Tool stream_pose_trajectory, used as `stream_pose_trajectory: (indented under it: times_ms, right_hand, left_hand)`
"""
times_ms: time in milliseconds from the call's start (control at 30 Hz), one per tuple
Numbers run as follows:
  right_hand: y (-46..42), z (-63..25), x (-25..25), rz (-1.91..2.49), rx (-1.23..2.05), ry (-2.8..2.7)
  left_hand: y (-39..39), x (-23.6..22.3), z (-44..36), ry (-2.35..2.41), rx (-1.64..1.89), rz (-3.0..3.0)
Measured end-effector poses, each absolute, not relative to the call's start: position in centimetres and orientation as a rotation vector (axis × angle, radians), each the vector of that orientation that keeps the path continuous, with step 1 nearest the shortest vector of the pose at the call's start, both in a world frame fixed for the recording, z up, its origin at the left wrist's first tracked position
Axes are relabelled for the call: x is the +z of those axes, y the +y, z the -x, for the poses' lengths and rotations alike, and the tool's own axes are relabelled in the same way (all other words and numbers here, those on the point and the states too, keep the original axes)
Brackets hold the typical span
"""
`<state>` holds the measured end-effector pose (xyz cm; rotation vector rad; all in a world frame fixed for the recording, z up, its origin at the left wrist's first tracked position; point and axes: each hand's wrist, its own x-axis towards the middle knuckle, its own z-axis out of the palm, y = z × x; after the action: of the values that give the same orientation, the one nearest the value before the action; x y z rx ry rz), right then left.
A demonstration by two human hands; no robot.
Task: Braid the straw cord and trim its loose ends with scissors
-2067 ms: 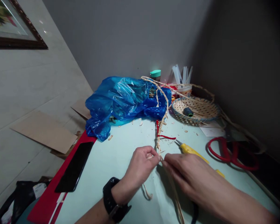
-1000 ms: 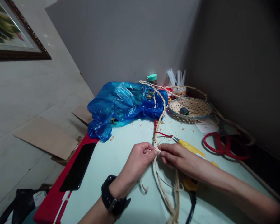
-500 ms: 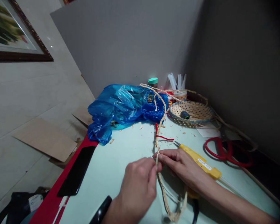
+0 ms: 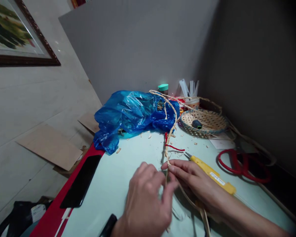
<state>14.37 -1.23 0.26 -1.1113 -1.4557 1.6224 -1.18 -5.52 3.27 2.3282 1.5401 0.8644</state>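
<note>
A braided straw cord runs from the blue plastic bag down the pale green table to my hands. My right hand pinches the cord's near end with thumb and fingertips. My left hand is closed on the loose straw strands just below that pinch, its back towards the camera. Loose strands trail from under my right hand towards the table's front edge. A short red strip lies beside the cord.
A yellow glue gun lies right of my hands, red scissors beyond it. A woven tray, a cup of glue sticks and a teal-lidded jar stand at the back. A black phone rests at the left edge.
My left hand has come nearer the camera and turned over the strands. My right hand has stayed pinched on the cord, and the loose strands have shifted under it.
</note>
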Motion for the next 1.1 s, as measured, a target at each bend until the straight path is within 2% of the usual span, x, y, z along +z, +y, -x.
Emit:
stream_pose_trajectory:
  times_ms: [67, 200, 267, 400, 600, 767, 900, 1000, 1100]
  right_hand:
    - [-1.4, -14.3, 0.4, 1.102, 1.603, -1.475]
    - [-1.5, -14.3, 0.4, 1.069, 1.527, -1.601]
    - [-1.4, -14.4, 0.5, 1.091, 1.429, -1.728]
    - [-1.5, -14.7, 0.6, 1.178, 1.230, -2.016]
    - [-2.5, -14.5, 1.9, 1.689, 0.495, -2.545]
    - [-3.7, -14.0, 0.3, 1.555, 0.366, -2.635]
    - [-4.3, -13.5, -1.4, 1.301, 0.134, -2.711]
    - [-4.0, -13.9, -0.3, 1.213, 0.239, -2.648]
    - [-2.9, -14.8, 1.8, 1.314, 0.609, -2.257]
  left_hand:
    - [-4.4, 4.1, 1.6, 1.530, 0.906, -1.960]
    - [-2.3, 2.9, 1.5, 0.983, 0.763, -1.195]
    - [-1.8, 1.9, 1.3, 0.909, 0.759, -1.039]
    - [-2.0, 1.0, 1.3, 1.036, 0.790, -0.977]
    - [-2.3, 0.8, 1.4, 1.268, 0.860, -1.158]
    - [-2.5, 0.4, 1.2, 1.231, 0.870, -1.130]
    - [-2.7, 0.4, 1.5, 1.102, 0.898, -1.017]
    - [-2.7, 0.6, 1.7, 1.074, 0.914, -0.974]
    - [-2.7, 1.0, 1.8, 1.057, 0.925, -0.981]
